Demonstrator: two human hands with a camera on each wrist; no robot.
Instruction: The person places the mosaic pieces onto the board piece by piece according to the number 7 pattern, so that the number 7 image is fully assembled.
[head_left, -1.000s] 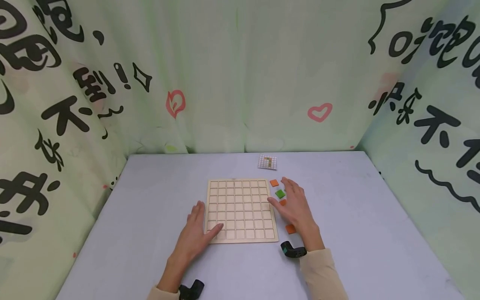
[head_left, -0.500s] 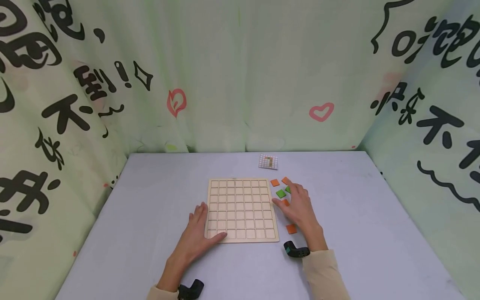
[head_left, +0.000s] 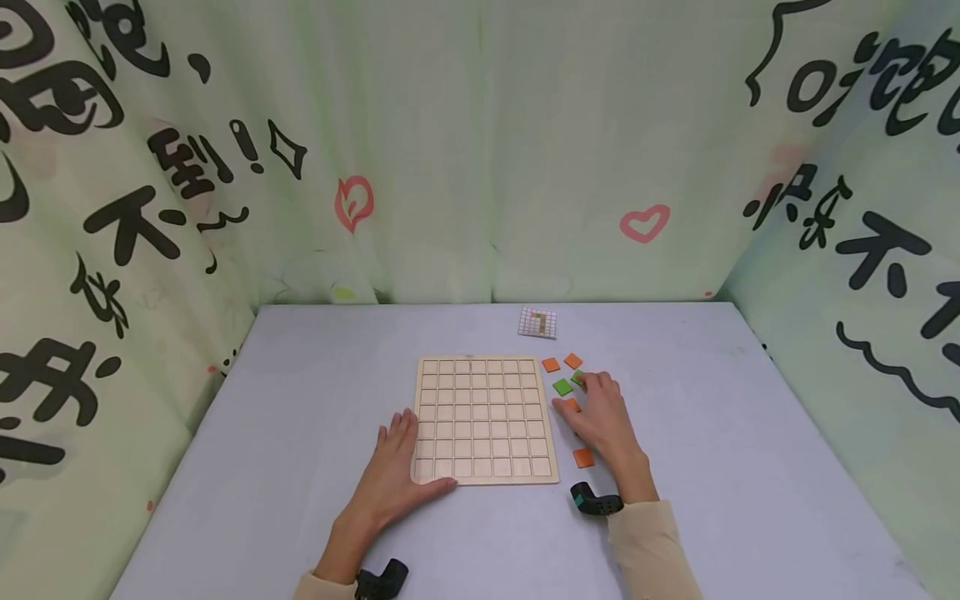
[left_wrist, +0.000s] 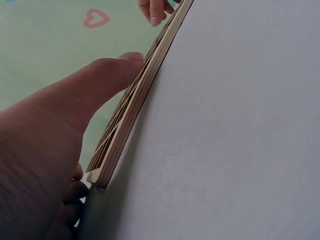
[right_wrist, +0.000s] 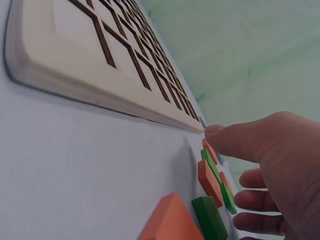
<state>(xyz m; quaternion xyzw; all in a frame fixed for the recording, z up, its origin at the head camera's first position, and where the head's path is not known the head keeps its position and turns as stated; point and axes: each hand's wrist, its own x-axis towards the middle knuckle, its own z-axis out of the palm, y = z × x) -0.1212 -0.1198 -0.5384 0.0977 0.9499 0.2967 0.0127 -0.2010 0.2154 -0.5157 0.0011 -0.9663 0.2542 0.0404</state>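
Observation:
A wooden grid board (head_left: 487, 421) lies flat on the table. My left hand (head_left: 390, 479) rests along its near left corner, fingers straight by the left side and thumb (left_wrist: 112, 72) against the front edge. Right of the board, my right hand (head_left: 606, 421) hovers over small square tiles, thumb apart from its bent fingers, with nothing visible between them. Its fingertips are by a green tile (head_left: 577, 377), partly hidden. A second green tile (head_left: 562, 387) and an orange tile (head_left: 573, 361) lie close by. In the right wrist view, another green tile (right_wrist: 209, 217) lies below the hand.
A small card (head_left: 537, 322) with a coloured grid pattern lies behind the board near the table's far edge. Another orange tile (head_left: 583, 457) sits by the right wrist. Printed curtains (head_left: 487, 167) enclose the white table (head_left: 750, 467) at the back and sides.
My right hand has drawn slightly right and back, its fingers bending more and uncovering an orange and a green tile. The left thumb has slid from the board's top to its front edge.

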